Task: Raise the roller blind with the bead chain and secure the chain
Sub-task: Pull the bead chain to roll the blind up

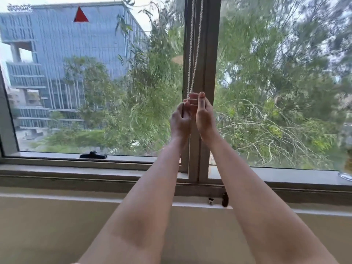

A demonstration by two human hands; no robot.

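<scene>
A white bead chain [194, 54] hangs in two strands down the grey centre post of the window [207, 73], from the top edge of the view to my hands. My left hand [180, 121] and my right hand [204, 117] are raised side by side in front of the post, fingers curled around the chain's lower end. The chain vanishes between my fingers, so its loop end is hidden. The roller blind itself is out of view above, and both panes are uncovered.
A black window latch [93, 155] sits on the left pane's lower frame. A small black clip or hook [224, 199] is fixed on the sill ledge below the post. A glass vase [346, 168] stands at the far right of the sill [76, 168].
</scene>
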